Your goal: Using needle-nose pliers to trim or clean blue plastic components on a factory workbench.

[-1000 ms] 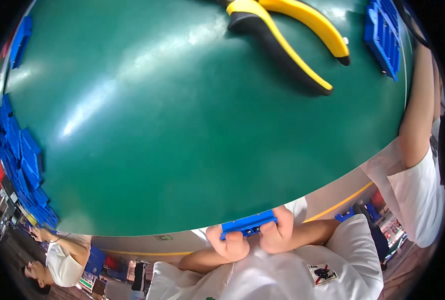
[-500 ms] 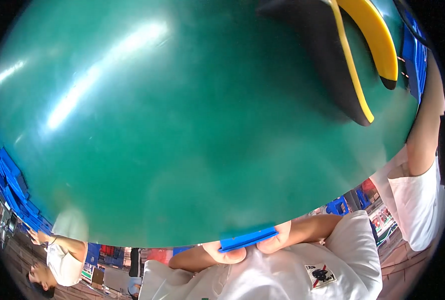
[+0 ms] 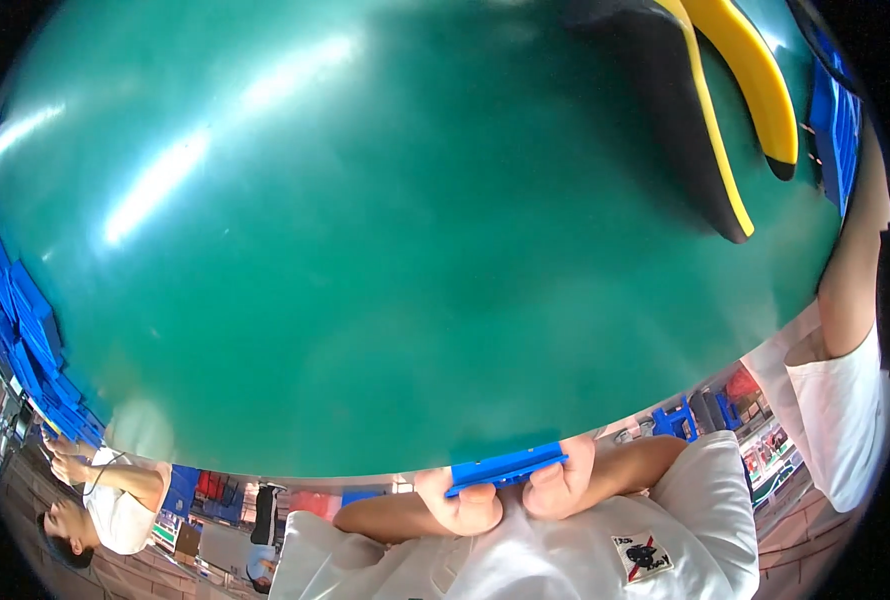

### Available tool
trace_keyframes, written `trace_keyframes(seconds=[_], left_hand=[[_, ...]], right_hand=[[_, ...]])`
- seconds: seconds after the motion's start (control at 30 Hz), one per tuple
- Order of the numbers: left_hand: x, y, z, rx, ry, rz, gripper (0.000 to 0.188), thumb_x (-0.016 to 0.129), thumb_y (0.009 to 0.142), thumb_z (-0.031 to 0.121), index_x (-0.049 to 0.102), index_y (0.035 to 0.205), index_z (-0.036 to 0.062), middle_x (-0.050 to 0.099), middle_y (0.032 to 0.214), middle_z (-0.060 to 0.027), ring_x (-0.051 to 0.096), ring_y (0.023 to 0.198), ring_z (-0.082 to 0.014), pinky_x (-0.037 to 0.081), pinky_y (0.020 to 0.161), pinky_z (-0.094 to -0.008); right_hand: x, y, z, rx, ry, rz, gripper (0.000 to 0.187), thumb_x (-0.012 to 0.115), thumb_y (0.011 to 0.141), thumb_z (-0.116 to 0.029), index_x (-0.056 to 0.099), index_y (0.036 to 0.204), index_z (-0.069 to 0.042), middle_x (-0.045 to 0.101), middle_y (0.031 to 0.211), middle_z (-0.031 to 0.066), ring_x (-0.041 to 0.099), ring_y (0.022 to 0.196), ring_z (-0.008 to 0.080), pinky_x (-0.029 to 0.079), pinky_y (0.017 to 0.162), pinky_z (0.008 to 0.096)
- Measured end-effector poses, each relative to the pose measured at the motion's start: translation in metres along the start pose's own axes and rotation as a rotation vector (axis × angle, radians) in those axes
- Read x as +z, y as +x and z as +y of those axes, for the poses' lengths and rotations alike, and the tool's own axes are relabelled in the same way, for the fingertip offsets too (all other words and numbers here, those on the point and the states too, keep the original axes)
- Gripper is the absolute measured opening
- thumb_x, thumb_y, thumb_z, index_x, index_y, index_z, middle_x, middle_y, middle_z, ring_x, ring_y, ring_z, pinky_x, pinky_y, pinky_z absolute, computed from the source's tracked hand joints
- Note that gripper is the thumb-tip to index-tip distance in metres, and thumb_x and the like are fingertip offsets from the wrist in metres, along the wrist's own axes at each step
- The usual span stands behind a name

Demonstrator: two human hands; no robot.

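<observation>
A blue plastic strip-shaped part (image 3: 505, 468) is held at the table's near edge, between both hands. My left hand (image 3: 459, 502) grips its left end with bent fingers. My right hand (image 3: 562, 483) closes round the right end. The underside of the part and some fingertips are hidden. Far from both hands, at the upper right, lies a pair of pliers (image 3: 700, 130) with black and yellow handles; its jaws are out of the picture.
The green tabletop (image 3: 365, 300) fills most of the view. Many blue parts (image 3: 30, 320) are heaped along its left edge, where a co-worker (image 3: 125, 510) sits. Blue parts (image 3: 837, 135) also stand at the right edge, beside another person's arm (image 3: 850, 265).
The blue part and both hands show slightly higher and further right, with more of the fingers visible. The pliers appear shifted slightly in the view. The co-worker's hands at the left have moved.
</observation>
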State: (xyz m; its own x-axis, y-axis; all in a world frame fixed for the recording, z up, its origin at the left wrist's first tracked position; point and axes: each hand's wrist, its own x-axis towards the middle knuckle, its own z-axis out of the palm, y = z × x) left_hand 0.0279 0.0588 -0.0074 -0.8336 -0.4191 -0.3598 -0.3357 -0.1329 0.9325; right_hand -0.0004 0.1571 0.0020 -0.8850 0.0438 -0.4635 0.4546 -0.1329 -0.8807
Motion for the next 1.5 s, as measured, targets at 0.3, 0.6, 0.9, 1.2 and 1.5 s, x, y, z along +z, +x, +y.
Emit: trace_keyframes(seconds=[0.3,0.6,0.9,1.2,1.5], left_hand=[[-0.001,0.018,0.008,-0.089,-0.070,-0.079,0.045,0.064,0.090,0.043,0.065,0.088,-0.0016,0.067,0.082,-0.0093,0.060,0.067,-0.0172,0.047,0.061,-0.0283],[-0.030,0.019,-0.036,0.158,-0.175,-0.293,0.052,0.055,0.094,0.048,0.058,0.109,-0.0015,0.066,0.100,-0.0107,0.064,0.082,-0.0165,0.050,0.070,-0.0286],[-0.057,0.020,-0.041,0.006,-0.190,-0.485,0.052,0.053,0.096,0.046,0.051,0.121,0.0010,0.066,0.105,-0.0096,0.064,0.085,-0.0161,0.050,0.072,-0.0262],[-0.028,0.019,-0.046,0.207,-0.155,-0.288,0.047,0.051,0.098,0.044,0.047,0.125,0.0056,0.064,0.103,-0.0117,0.062,0.080,-0.0175,0.049,0.068,-0.0258],[-0.014,-0.003,-0.009,-0.044,-0.222,-0.150,0.046,0.051,0.098,0.043,0.047,0.124,0.0054,0.063,0.102,-0.0127,0.061,0.079,-0.0175,0.049,0.068,-0.0272]], right_hand=[[-0.006,-0.006,0.026,-0.132,-0.082,0.019,0.041,0.061,0.090,-0.034,0.063,0.105,0.004,0.066,0.096,0.0136,0.063,0.081,0.0247,0.048,0.074,0.0341],[-0.012,0.001,0.050,-0.215,0.031,-0.151,0.036,0.065,0.089,-0.034,0.066,0.102,0.000,0.067,0.096,0.0118,0.065,0.083,0.0246,0.051,0.072,0.0335],[-0.004,0.015,0.040,-0.235,0.043,-0.127,0.034,0.064,0.090,-0.035,0.066,0.097,-0.001,0.066,0.091,0.0100,0.064,0.076,0.0232,0.049,0.067,0.0338],[0.003,0.012,0.032,-0.127,0.017,-0.087,0.040,0.066,0.090,-0.037,0.065,0.103,0.001,0.066,0.093,0.0118,0.064,0.076,0.0239,0.050,0.068,0.0326],[0.003,-0.002,0.020,0.021,-0.044,-0.084,0.034,0.057,0.091,-0.027,0.062,0.105,0.004,0.064,0.094,0.0158,0.062,0.080,0.0270,0.047,0.073,0.0355]])
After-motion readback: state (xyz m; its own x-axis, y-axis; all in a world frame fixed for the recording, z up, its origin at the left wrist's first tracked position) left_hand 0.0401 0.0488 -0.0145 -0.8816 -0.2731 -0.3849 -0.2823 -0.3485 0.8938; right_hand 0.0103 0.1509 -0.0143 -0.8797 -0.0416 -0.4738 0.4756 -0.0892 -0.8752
